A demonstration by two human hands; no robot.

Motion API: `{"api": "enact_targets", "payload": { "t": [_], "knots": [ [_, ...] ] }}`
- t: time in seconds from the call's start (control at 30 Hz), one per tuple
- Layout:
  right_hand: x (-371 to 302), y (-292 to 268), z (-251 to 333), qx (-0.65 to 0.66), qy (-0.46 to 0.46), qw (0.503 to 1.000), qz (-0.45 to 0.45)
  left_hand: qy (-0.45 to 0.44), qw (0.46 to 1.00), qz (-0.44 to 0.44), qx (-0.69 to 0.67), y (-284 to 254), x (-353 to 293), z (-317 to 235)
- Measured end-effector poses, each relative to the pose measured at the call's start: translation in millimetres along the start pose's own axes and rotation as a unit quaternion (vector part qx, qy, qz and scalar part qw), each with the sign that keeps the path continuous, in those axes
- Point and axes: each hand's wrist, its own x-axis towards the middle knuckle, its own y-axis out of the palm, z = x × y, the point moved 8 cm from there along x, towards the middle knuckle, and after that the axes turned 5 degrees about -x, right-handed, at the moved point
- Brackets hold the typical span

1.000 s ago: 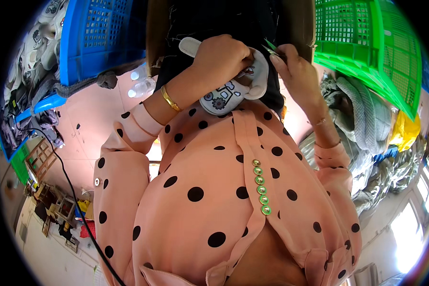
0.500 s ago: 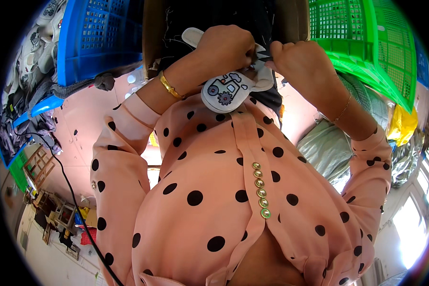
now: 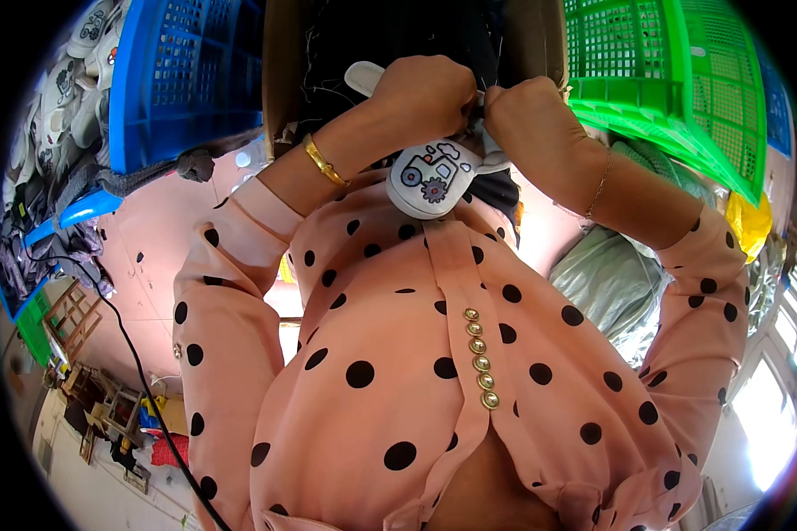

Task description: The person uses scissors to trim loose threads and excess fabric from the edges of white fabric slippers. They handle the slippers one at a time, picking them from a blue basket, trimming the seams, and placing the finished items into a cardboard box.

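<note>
My left hand [image 3: 427,96] is closed on a pale fabric slipper with its fingers curled out of sight. The slipper's rounded toe [image 3: 429,180], embroidered with a tractor-like vehicle and gear wheels, hangs below the wrist, close to my shirt. Beyond the left hand a pale rounded end [image 3: 363,78] sticks out; I cannot tell whether it belongs to the same slipper. Close beside it, my right hand [image 3: 533,124] is a fist at the slipper's other end. Something small and dark shows between the hands, too hidden to name. Black cloth [image 3: 398,31] lies behind them.
A blue plastic basket [image 3: 190,97] stands at the left and a green basket [image 3: 629,88] at the right, with brown box-like edges [image 3: 283,62] between. Similar embroidered pieces [image 3: 66,97] are piled at the far left. A black cable [image 3: 133,350] runs down the left side.
The slipper has shifted a little right and down. My right hand has come leftward, nearer the left one, and its wrist has turned. A dark pointed shape by its fingers is now mostly hidden.
</note>
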Motion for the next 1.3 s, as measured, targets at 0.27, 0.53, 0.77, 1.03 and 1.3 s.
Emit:
{"api": "enact_targets", "payload": {
  "t": [0.27, 0.53, 0.77, 1.03, 1.3],
  "knots": [
    [4, 0, 6, 0.005, -0.038, 0.998, 0.043, -0.010, 1.000, 0.007, 0.019, 2, 5, -2],
    [-6, -4, -2, 0.053, -0.008, 0.999, 0.008, -0.007, 1.000, 0.007, -0.026, -1, -7, 0],
    [-26, 33, -40, 0.545, 0.198, 0.814, -0.039, -0.006, 0.957, -0.037, -0.288, -2, -40, 24],
    [-14, 61, -2, 0.745, 0.232, 0.618, -0.098, -0.055, 0.938, -0.339, 0.047, -72, -62, 47],
    [-13, 44, -15, 0.700, 0.221, 0.672, -0.099, 0.158, 0.959, -0.230, 0.046, -37, -65, -10]
  ]
}}
